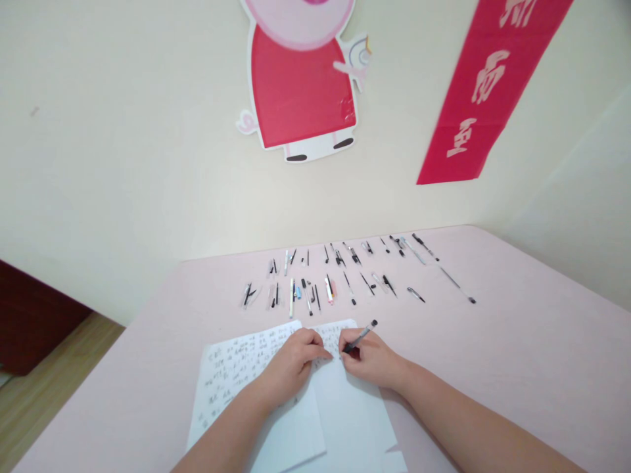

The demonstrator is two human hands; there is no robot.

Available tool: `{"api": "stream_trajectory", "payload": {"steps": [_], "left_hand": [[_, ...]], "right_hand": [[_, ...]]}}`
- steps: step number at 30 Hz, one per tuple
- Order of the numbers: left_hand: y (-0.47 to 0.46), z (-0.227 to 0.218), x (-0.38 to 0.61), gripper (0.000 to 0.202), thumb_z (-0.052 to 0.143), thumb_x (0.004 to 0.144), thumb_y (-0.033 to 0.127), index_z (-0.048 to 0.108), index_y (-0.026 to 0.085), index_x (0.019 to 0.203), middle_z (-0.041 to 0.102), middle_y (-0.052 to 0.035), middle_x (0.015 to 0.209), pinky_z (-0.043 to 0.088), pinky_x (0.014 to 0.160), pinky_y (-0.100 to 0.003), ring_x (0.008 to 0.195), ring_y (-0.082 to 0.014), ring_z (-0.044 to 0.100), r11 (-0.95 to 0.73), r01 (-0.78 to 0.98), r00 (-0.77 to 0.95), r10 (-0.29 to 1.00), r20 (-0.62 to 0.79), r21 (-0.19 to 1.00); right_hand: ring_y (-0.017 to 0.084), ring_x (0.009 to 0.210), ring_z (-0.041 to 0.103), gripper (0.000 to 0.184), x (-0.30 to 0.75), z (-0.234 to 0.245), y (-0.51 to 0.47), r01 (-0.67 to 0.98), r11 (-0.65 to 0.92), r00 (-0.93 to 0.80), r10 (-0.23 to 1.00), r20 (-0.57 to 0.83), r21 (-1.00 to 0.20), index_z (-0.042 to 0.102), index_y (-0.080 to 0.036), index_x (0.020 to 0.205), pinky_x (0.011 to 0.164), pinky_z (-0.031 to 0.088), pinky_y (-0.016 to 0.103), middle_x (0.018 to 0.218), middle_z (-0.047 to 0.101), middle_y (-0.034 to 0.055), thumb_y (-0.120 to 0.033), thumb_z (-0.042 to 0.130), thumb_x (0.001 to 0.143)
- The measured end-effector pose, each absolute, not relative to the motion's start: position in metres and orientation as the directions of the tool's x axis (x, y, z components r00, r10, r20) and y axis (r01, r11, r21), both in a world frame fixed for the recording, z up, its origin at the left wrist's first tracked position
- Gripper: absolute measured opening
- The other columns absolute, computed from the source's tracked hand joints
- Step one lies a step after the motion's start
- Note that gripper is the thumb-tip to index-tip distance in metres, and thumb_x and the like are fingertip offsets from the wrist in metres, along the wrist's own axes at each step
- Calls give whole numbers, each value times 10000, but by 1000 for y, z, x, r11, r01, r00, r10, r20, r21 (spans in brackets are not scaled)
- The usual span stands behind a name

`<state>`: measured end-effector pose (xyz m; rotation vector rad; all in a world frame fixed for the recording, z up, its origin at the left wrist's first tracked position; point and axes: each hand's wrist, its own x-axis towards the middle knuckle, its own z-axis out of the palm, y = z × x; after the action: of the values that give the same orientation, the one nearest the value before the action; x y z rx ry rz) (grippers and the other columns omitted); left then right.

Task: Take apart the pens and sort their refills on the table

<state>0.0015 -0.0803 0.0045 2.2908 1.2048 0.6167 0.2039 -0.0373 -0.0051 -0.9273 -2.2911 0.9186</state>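
An open notebook (357, 414) lies at the front of the table, with handwriting over its left page and a few written lines near the top of the right one. My right hand (371, 360) rests on the right page, its fingers closed around a clear-barrelled gel pen (365, 332) with a black end. The pen slants up to the right; its tip is near the paper, partly hidden by the fingers. Across the middle of the notebook lies my left hand (294, 364), holding nothing, thumb and fingers apart, pressing on the paper.
Behind the notebook, pens, refills and caps lie in two rough rows, among them a grey pen (415, 294) and a long refill (456, 284). The pink table (517, 368) meets the wall at the back. A cartoon cutout (303, 92) and a red banner (473, 112) hang there.
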Motion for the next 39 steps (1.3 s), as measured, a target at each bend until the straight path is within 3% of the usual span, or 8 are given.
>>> {"api": "stream_trajectory", "payload": {"steps": [34, 39], "left_hand": [[-81, 7, 4, 421, 390, 756, -4, 676, 242, 942, 579, -48, 893, 406, 780, -320, 863, -164, 506, -473, 643, 486, 860, 157, 602], [-81, 5, 3, 430, 382, 753, -5, 668, 244, 956, 578, -49, 911, 406, 787, -321, 871, -164, 505, -480, 628, 491, 855, 166, 612]], "right_hand": [[93, 513, 433, 139, 206, -2, -34, 427, 500, -636, 758, 143, -753, 560, -183, 647, 497, 328, 187, 545, 479, -49, -84, 475, 602], [100, 549, 469, 120, 205, 0, -33, 428, 485, -596, 786, 165, -763, 575, -184, 675, 532, 369, 195, 593, 528, -36, -102, 491, 650]]}}
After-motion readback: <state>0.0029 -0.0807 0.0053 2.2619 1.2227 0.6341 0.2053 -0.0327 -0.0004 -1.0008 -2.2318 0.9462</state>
